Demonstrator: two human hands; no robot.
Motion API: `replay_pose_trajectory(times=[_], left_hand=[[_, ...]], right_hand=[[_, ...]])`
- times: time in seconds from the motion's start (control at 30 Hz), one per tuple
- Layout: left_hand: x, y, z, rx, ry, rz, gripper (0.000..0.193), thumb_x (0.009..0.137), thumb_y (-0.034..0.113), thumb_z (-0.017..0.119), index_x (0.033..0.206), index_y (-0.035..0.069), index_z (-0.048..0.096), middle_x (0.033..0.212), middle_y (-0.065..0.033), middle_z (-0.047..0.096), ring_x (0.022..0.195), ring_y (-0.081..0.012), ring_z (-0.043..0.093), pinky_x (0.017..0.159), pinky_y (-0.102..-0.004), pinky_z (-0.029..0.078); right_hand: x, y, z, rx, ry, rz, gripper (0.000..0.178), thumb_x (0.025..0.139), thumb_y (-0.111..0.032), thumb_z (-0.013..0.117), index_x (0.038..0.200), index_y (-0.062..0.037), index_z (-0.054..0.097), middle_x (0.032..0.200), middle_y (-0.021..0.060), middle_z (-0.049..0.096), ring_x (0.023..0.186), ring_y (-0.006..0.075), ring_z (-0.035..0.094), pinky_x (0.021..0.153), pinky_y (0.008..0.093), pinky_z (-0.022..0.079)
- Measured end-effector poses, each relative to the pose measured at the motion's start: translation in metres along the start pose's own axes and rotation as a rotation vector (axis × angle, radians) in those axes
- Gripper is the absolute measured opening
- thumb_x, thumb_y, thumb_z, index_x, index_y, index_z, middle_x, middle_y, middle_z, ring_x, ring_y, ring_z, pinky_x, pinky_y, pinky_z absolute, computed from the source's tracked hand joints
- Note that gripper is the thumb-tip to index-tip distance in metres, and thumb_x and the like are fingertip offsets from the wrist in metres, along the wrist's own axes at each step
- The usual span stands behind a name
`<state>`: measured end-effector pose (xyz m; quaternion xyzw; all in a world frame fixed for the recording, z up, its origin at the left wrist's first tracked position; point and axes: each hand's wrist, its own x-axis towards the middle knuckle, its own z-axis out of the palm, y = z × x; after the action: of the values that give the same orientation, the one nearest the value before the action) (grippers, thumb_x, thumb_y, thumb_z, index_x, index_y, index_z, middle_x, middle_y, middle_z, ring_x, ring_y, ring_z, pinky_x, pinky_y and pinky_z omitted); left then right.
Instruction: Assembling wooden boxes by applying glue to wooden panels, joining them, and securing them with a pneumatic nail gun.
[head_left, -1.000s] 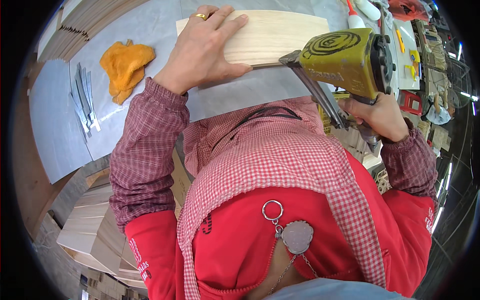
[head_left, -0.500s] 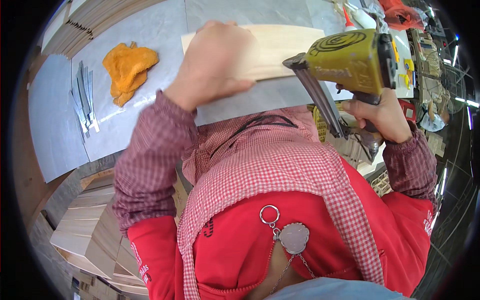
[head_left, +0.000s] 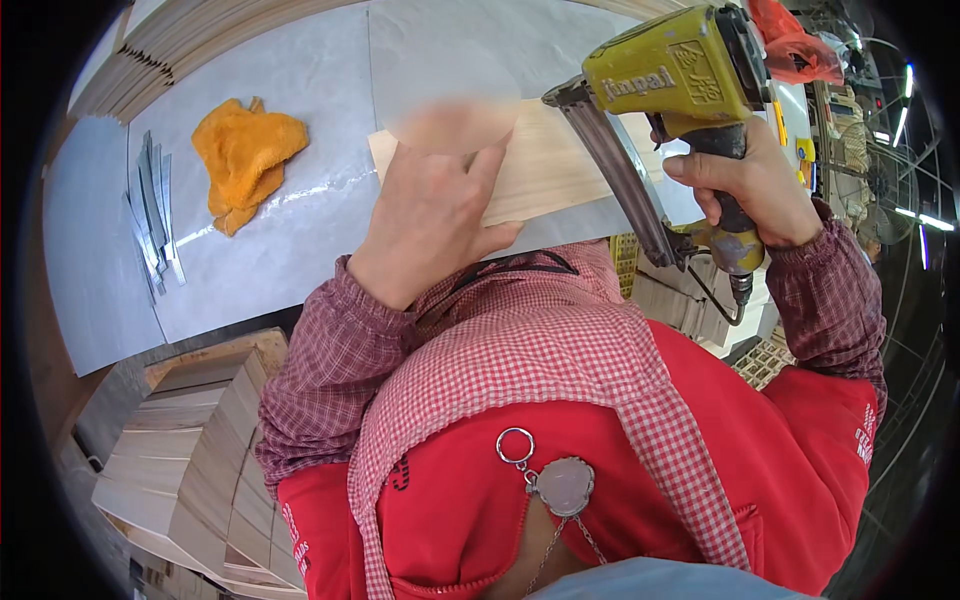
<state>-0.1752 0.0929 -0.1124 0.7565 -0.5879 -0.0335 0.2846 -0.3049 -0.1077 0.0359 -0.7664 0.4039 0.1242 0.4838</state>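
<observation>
A pale wooden board [head_left: 560, 165] lies along the near side of the grey bench top. My left hand [head_left: 425, 205] spans the board's left part, its thumb at the near edge; a blur covers the far fingertips. In my right hand [head_left: 765, 185] is a yellow-green nail gun [head_left: 665, 80], gripped by its dark handle. The gun's nose points left, above the board's right part, and its long magazine slants down toward my apron. Whether the nose touches the wood I cannot tell.
An orange cloth [head_left: 245, 160] and several thin metal strips [head_left: 155, 215] lie on the bench at left. Stacked wooden boards [head_left: 215, 45] line the far left. More wooden pieces [head_left: 170, 460] stand below the bench. A red plastic bag [head_left: 795, 45] is at the far right.
The board and my left hand have come nearer to my body. My right hand has lifted the nail gun and tilted it, its nose shifting left and up. The view has shifted slightly.
</observation>
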Motion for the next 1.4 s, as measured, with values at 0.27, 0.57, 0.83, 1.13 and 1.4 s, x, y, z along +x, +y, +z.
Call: replay_pose_trajectory(times=[0.27,0.57,0.83,1.13,1.4], left_hand=[[-0.001,0.000,0.001,-0.004,-0.012,0.001,0.078,0.061,0.033,0.078,0.129,0.006,0.049,0.133,-0.0181,0.042,0.114,-0.0342,0.042,0.096,-0.0415,0.040],[0.000,-0.001,0.002,-0.008,-0.013,-0.001,0.078,0.060,0.032,0.078,0.128,0.006,0.050,0.132,-0.0184,0.043,0.114,-0.0341,0.042,0.097,-0.0416,0.039],[0.001,-0.004,0.001,-0.024,-0.002,0.029,0.077,0.060,0.032,0.078,0.127,0.006,0.050,0.130,-0.0183,0.044,0.113,-0.0334,0.043,0.098,-0.0411,0.038],[0.021,-0.039,-0.004,0.094,-0.034,0.209,0.065,0.065,0.029,0.076,0.120,0.003,0.055,0.131,-0.0159,0.047,0.121,-0.0333,0.042,0.104,-0.0395,0.036],[-0.040,0.024,0.047,0.077,0.475,0.058,0.030,0.080,0.006,0.055,0.109,-0.002,0.059,0.122,-0.0138,0.058,0.118,-0.0257,0.053,0.103,-0.0354,0.041]], right_hand=[[0.000,0.002,0.006,0.012,0.014,-0.018,0.022,0.074,-0.009,0.069,0.089,0.0040,0.060,0.053,0.0041,0.054,0.037,0.0098,0.044,0.039,0.0191,0.034],[0.003,0.003,0.006,0.048,0.012,0.094,0.024,0.073,-0.008,0.069,0.092,0.0044,0.060,0.055,0.0044,0.054,0.037,0.0101,0.043,0.038,0.0194,0.033],[0.001,-0.006,0.011,-0.067,0.048,0.000,0.020,0.073,-0.008,0.068,0.087,0.0044,0.060,0.054,0.0033,0.054,0.037,0.0100,0.043,0.039,0.0196,0.033],[-0.007,0.001,-0.007,-0.035,0.075,0.061,0.021,0.073,-0.006,0.067,0.090,0.0035,0.061,0.056,0.0044,0.054,0.038,0.0098,0.042,0.040,0.0199,0.034],[-0.019,-0.022,0.025,-0.191,0.122,-0.140,0.023,0.073,-0.005,0.067,0.092,0.0038,0.060,0.056,0.0039,0.053,0.040,0.0093,0.042,0.039,0.0198,0.034]])
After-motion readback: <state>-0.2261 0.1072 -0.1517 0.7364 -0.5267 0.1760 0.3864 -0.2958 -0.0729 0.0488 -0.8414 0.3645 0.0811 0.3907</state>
